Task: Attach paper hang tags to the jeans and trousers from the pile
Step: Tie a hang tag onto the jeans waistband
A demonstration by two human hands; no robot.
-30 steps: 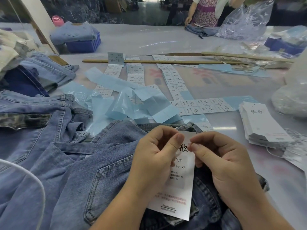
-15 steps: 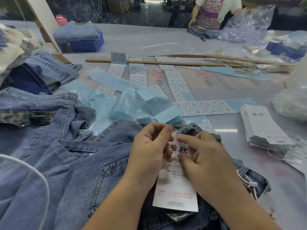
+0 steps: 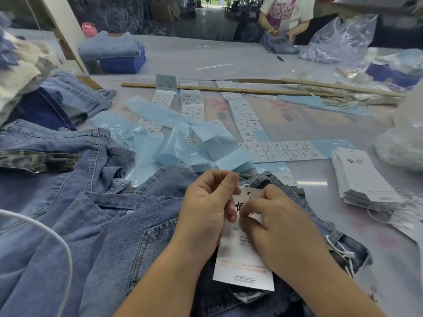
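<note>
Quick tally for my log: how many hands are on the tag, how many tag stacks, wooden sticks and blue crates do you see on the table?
Hands on the hang tag: 2, left hand and right hand
Tag stacks: 1
Wooden sticks: 2
Blue crates: 2
Total: 7

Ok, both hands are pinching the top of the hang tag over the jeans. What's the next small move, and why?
Probably pull the white string through the hole and snug it. Both the left hand and the right hand pinch the hang tag near its hole, by the waistband of the jeans, and the string sits at that top edge, seemingly not yet tightened.
</note>
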